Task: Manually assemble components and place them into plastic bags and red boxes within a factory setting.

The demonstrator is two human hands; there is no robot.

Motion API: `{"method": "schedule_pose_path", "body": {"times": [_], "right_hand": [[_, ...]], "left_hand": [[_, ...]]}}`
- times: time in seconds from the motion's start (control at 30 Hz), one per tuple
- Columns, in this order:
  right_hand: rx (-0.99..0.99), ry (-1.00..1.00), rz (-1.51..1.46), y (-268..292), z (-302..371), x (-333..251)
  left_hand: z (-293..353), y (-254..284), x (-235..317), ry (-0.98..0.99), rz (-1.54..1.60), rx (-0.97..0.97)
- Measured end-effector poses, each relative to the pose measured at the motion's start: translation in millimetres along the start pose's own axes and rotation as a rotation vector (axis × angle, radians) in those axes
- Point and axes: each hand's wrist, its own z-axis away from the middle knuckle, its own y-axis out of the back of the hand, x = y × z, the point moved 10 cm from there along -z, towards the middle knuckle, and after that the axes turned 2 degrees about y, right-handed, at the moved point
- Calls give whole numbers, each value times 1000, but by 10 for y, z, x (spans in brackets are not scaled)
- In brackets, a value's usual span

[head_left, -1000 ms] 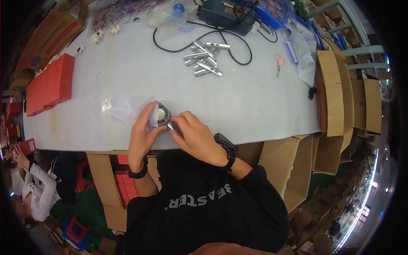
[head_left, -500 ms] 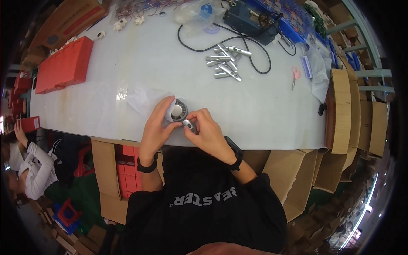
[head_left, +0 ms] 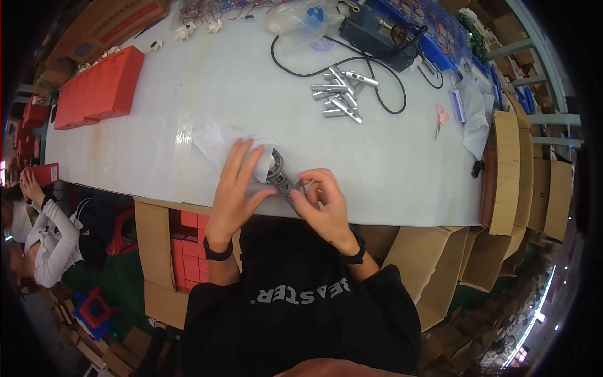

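Observation:
A grey handheld device [head_left: 282, 180] with a round, ringed head and a stubby handle lies tilted between my hands; its exact kind I cannot make out. My right hand [head_left: 325, 204] pinches the handle end with thumb and fingers. A thin white plastic sheet or bag [head_left: 217, 143] spreads beside the device's head and touches it. My left hand [head_left: 233, 188] is open, its fingers stretched out over that plastic and its thumb near the device. Farther off, several silver tubes [head_left: 344, 89] with round holes lie in a loose pile.
A black cable [head_left: 295, 74] loops round the tubes from a dark blue machine [head_left: 370, 39]. Pink-handled scissors [head_left: 442, 114] lie at right. Red boxes [head_left: 103, 88] stand at left; cardboard cartons [head_left: 414, 267] line the table's near edge. Another person's hands [head_left: 31, 186] hold a red box.
The device has turned so its handle points toward me on the right. My right hand has slid toward its end, while my left fingers have straightened from around the head.

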Motion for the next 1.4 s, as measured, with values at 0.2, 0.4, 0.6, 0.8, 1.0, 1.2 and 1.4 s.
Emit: {"method": "schedule_pose_path", "body": {"times": [0.2,0.4,0.6,0.8,1.0,1.2,1.4], "right_hand": [[115,-142,-351,514,135,169],[316,-122,-152,1225,387,113],[524,-132,-15,1923,653,84],[652,-134,-20,2141,734,164],[594,-122,21,2004,634,176],[595,-105,69,1991,602,140],[569,-140,67,1986,587,125]], "left_hand": [[238,31,50,24,127,96],[238,-223,143,86,62,87],[317,-299,44,164,160,129],[462,-382,-83,245,305,195],[504,-421,-118,285,306,206],[445,-359,-9,208,182,217],[352,-312,120,170,67,176]]}}
